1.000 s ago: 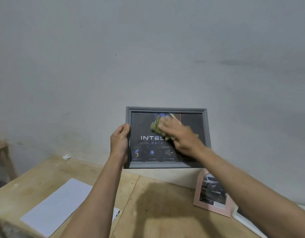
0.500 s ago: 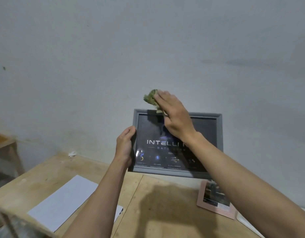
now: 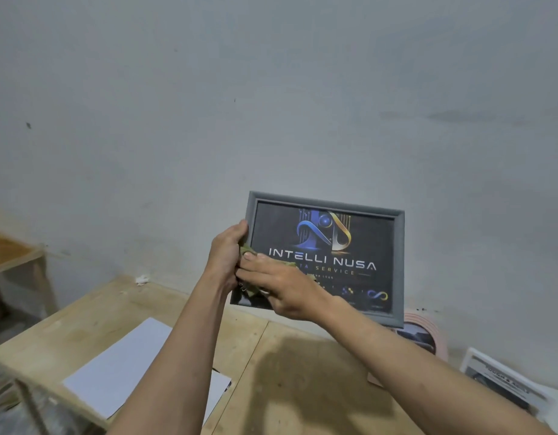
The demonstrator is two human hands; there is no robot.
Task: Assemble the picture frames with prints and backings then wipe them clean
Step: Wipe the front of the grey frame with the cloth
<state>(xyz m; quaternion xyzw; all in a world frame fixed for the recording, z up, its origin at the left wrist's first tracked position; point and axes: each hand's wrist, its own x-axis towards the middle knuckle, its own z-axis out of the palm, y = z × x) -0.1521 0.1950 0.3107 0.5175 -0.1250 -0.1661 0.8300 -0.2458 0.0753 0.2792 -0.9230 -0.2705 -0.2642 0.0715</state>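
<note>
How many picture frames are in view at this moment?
3. A grey frame held up in the left hand, a pink frame on the table behind it, and a white frame at far right. More may lie out of view.

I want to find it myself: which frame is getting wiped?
Look above the wooden table, in front of the grey wall. The grey frame is held up there by the left hand. Unlike the pink frame below, it reads INTELLI NUSA.

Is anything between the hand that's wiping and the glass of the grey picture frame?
Yes, only the green cloth. The right hand presses it flat against the lower left of the grey frame, so the cloth sits between its fingers and the glass. The left hand grips the frame's left edge.
</note>
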